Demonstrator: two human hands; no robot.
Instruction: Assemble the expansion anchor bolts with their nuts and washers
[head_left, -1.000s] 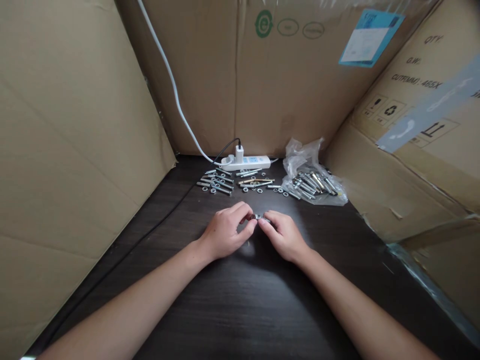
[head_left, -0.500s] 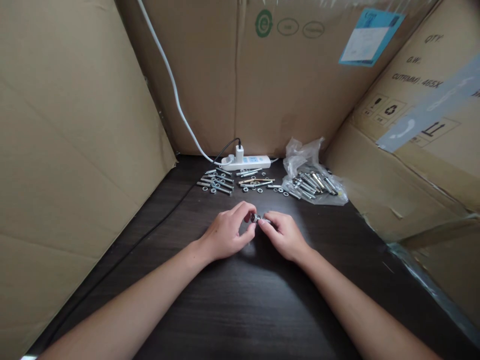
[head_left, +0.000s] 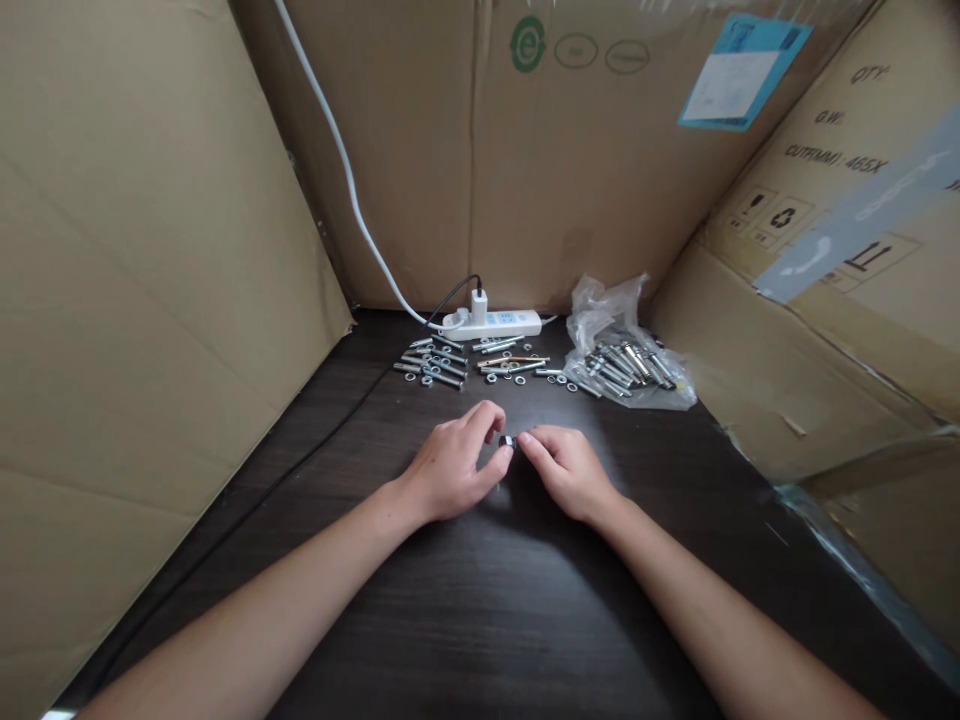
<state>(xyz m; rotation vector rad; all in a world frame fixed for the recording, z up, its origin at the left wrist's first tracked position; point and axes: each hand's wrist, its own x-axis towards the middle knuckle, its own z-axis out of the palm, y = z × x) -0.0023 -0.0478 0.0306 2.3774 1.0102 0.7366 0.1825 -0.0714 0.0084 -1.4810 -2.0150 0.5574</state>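
Observation:
A small metal nut (head_left: 507,441) sits between my two hands above the dark table. My left hand (head_left: 463,462) curls around it, the thumb touching its near side and the index finger bent behind it. My right hand (head_left: 564,468) is closed in a pinch just to the right of the nut. The bolt it grips was partly seen a moment ago; the fingers now cover its shank.
Behind my hands lie loose bolts (head_left: 450,372) with washers and nuts. A clear plastic bag (head_left: 611,300) holds more bolts at the right. A white power strip (head_left: 491,325) stands against the cardboard box (head_left: 405,150). A black cable (head_left: 300,462) crosses the table's left side.
The bolt's shank, seen by my right fingers before, is now hidden. My left finger and thumb have shifted slightly around the nut. The loose parts behind have not moved.

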